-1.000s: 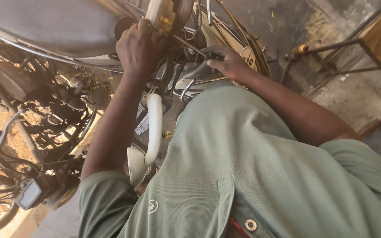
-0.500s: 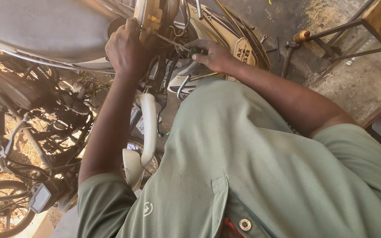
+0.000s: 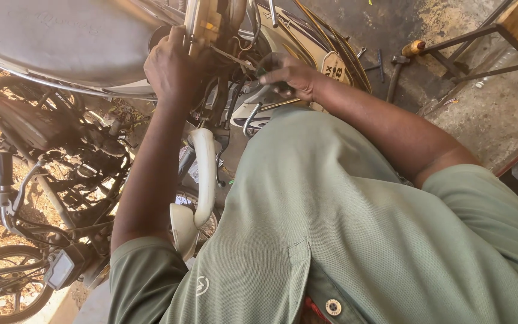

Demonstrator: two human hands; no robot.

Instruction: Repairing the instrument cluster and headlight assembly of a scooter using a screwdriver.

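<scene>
A: The tan bracket (image 3: pixel 202 24) at the rear of the motorcycle, just beside the grey seat (image 3: pixel 55 42), is gripped by the left hand (image 3: pixel 172 69); the fingers are wrapped tight around its lower edge.

B: And the right hand (image 3: pixel 289 75)?

A: It is closed on a dark tool handle (image 3: pixel 271 90), to the right of the bracket, among the black cables (image 3: pixel 235 66). The tip of the tool is hidden, so what it meets cannot be told.

B: What is changed from a second ago?

A: The bracket is now seen nearer the top edge, and the left hand is shifted slightly up along it. The right hand is moved in closer to the bracket, where earlier it was held lower, over the white side panel (image 3: pixel 253 114).

B: What is meant by that?

A: The bracket is judged to be steadied while a fastening beside it is being worked. The white curved mudguard (image 3: pixel 202 174) below the bracket is left untouched.
</scene>
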